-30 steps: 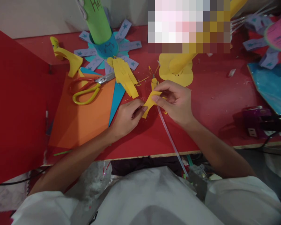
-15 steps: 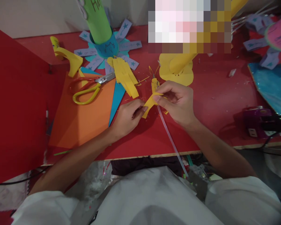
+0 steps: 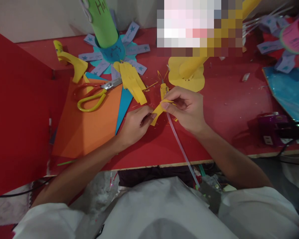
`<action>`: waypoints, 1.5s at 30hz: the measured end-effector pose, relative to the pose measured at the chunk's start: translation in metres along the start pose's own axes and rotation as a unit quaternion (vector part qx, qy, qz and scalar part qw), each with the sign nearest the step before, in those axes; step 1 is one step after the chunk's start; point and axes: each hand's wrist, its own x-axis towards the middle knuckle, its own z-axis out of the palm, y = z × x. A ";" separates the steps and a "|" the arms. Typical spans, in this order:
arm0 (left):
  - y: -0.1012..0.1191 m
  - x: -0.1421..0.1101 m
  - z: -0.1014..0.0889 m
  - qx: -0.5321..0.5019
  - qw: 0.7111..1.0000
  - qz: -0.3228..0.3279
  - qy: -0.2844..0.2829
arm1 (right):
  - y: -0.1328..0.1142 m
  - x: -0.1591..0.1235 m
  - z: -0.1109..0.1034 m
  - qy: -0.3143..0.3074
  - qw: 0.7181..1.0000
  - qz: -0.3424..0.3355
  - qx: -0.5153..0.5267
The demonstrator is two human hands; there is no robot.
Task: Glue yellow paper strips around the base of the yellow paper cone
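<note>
Left hand (image 3: pixel 137 123) is pinching one end of a yellow paper strip (image 3: pixel 159 110) while the right hand (image 3: pixel 189 108) is gripping the other, probably keeping it steady between them over the table. Scissors (image 3: pixel 109 84) are lying mostly on orange paper (image 3: pixel 97 126), I guess to free up both hands. Scraps (image 3: pixel 246 77) are littering the red table (image 3: pixel 229 132), and a pale wall (image 3: pixel 52 16) is rising behind it.

L/R hands (image 3: pixel 134 126) (image 3: pixel 189 108) in pinch pos.
</note>
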 end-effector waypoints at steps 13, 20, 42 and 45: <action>0.008 0.000 -0.007 -0.015 0.998 -0.030 0.059 | 0.006 0.003 -0.001 0.044 0.997 0.021 -0.052; -0.001 0.003 -0.012 0.014 0.995 -0.044 0.094 | 0.011 0.003 -0.001 0.060 0.995 0.008 -0.082; -0.010 0.007 -0.014 0.020 0.996 -0.016 0.081 | 0.013 -0.002 -0.006 -0.047 0.996 0.039 -0.069; -0.010 0.008 -0.016 0.014 0.996 -0.012 0.086 | 0.014 -0.003 -0.006 -0.048 0.995 0.041 -0.072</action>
